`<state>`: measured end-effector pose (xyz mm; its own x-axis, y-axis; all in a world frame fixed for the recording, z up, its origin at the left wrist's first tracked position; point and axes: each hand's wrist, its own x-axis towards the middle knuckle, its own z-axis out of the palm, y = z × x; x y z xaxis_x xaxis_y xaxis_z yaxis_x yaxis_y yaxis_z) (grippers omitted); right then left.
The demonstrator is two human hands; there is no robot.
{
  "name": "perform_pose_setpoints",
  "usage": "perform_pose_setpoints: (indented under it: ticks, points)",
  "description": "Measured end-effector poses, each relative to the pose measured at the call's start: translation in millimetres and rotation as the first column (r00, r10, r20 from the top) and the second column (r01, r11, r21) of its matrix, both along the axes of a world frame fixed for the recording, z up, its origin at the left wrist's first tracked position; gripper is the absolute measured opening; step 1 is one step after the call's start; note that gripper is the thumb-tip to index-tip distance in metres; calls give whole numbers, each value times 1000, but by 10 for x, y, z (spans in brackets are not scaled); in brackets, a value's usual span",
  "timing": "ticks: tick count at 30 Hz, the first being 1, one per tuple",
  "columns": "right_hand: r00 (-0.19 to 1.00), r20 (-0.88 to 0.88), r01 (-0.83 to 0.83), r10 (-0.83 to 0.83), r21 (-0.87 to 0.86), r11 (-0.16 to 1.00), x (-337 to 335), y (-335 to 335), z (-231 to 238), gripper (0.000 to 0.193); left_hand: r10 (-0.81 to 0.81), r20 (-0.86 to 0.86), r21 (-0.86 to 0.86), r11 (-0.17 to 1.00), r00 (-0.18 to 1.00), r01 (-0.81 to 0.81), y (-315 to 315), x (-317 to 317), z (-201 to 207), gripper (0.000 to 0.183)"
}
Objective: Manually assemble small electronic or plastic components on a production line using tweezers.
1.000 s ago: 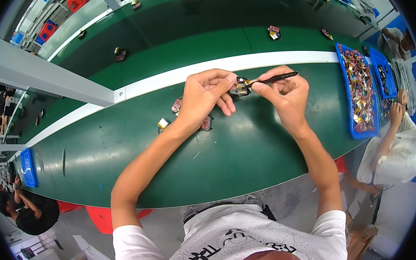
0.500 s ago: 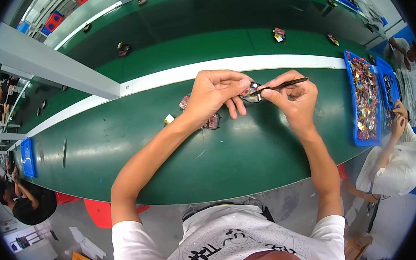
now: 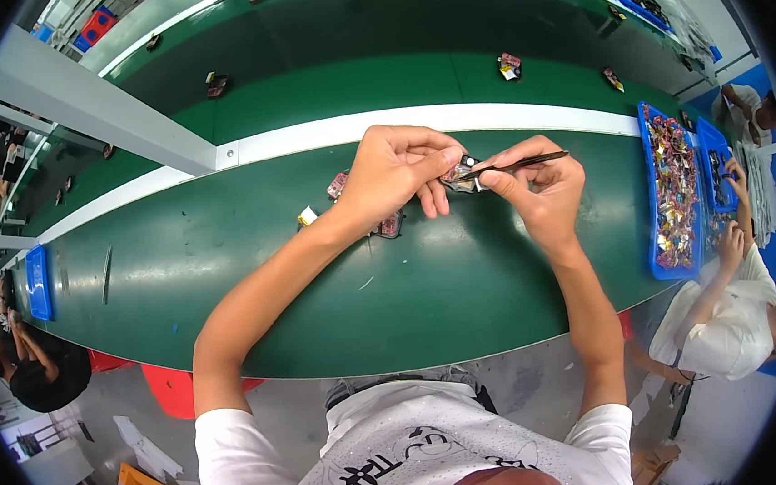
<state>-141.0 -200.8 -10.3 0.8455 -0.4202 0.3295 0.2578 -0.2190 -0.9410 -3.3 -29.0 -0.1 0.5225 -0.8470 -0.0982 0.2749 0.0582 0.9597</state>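
My left hand [image 3: 396, 171] pinches a small black-framed electronic part [image 3: 468, 165] between thumb and fingers. In my right hand [image 3: 548, 186] are slim dark tweezers [image 3: 519, 164], held like a pen. Their tip reaches the part; whether it touches cannot be made out. Around my left wrist lie more small parts: a reddish one [image 3: 337, 185], partly hidden by the forearm, a piece with a white and yellow block [image 3: 307, 217], and a black-framed reddish part [image 3: 390, 225].
At right stands a blue tray [image 3: 673, 193] heaped with small colourful parts, beside another blue tray [image 3: 716, 162] and a co-worker in white [image 3: 718, 321]. A blue tray [image 3: 38, 284] sits far left. Beyond the white rail [image 3: 415, 120], scattered parts lie on a green belt [image 3: 375, 79].
The view has shifted slightly. My hands keep nearly the same pose around the electronic part, which seems turned a little. The co-worker's hands at right have moved apart.
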Motion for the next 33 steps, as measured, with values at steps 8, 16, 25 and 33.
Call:
perform_pose_setpoints:
  ticks: [8,16,25,33]
  points:
    - [998,13,56,-55,-71,996,-27,30,53,14,-5,43,1,1000,999,5,-13,-22,20,25]
    - [978,143,167,-151,-107,980,-25,10,106,17,175,71,-41,984,982,-173,-9,-68,27,25]
    - [971,191,187,-145,-224,956,-62,96,79,18,281,216,-120,958,935,-260,-34,-228,64,23]
    - [966,209,207,-154,-265,942,-56,116,85,19,341,264,-174,937,902,-303,-58,-262,41,19]
